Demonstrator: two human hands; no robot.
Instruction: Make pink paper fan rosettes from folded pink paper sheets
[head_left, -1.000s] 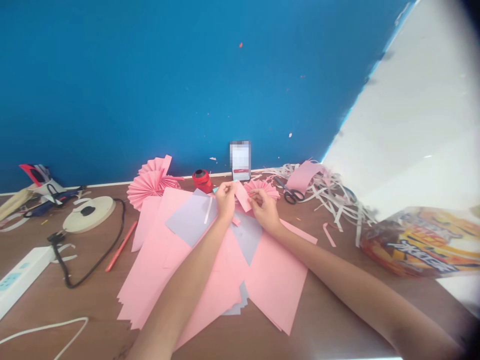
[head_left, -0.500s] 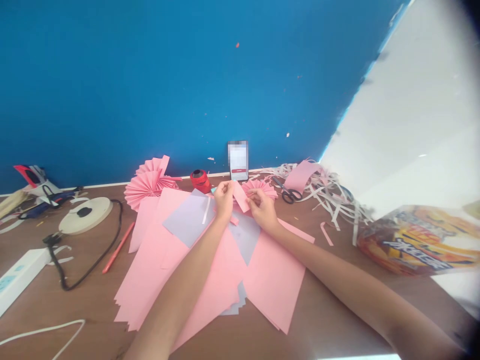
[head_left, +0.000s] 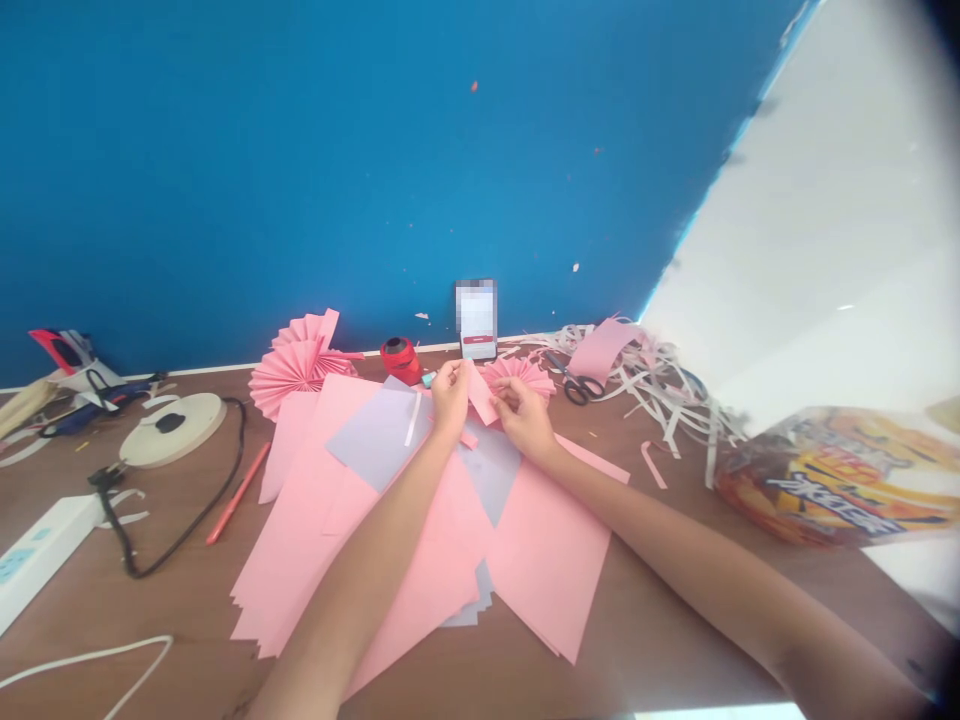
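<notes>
Between both hands is a small pink piece of paper (head_left: 482,392), held slanted above the stack. My left hand (head_left: 450,395) pinches its upper left end, while my right hand (head_left: 523,412) has its fingers closed on the lower right edge. Just behind them lies a pleated pink paper fan (head_left: 525,374), partly hidden by the right hand. Beneath my forearms spread several pink sheets (head_left: 551,560) with lilac sheets (head_left: 379,435) among them. A thin white strip (head_left: 412,418) rests on the lilac paper left of my left hand.
A phone (head_left: 478,320) leans on the blue wall. Scissors (head_left: 581,388) and shredded paper strips (head_left: 667,400) lie right; pleated fans (head_left: 300,365), a red tape roll (head_left: 400,360) and a red pen (head_left: 238,493) left. Farther out are a cable (head_left: 225,500), power strip (head_left: 45,560) and plastic packet (head_left: 840,480).
Both hands keep hold of the pink paper piece, with hardly any movement. The view has shifted very slightly.
</notes>
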